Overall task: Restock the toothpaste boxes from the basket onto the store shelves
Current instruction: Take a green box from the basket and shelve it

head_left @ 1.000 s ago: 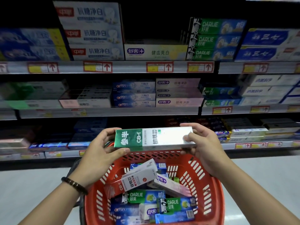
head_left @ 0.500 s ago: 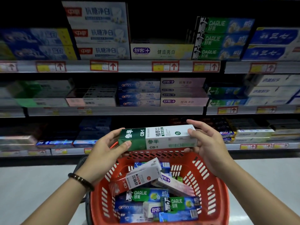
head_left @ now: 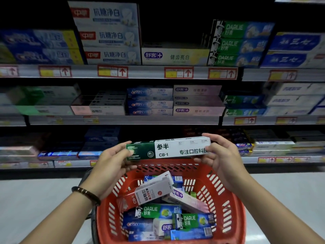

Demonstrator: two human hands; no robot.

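Now, shelves rise beyond the red basket; just above its far rim the green-and-white toothpaste box lies level, left hand and right hand fingers clamped on its ends. Probably best to find its matching row first.

The basket ran off the bottom edge — the left-hand shelf boxes were blurred, labels unreadable.

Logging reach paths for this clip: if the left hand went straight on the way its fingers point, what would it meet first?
The green-and-white toothpaste box, whose green end the left hand grips. Carried onward, the pair would probably reach the dark lowest shelf behind the box, though depth there is unclear.
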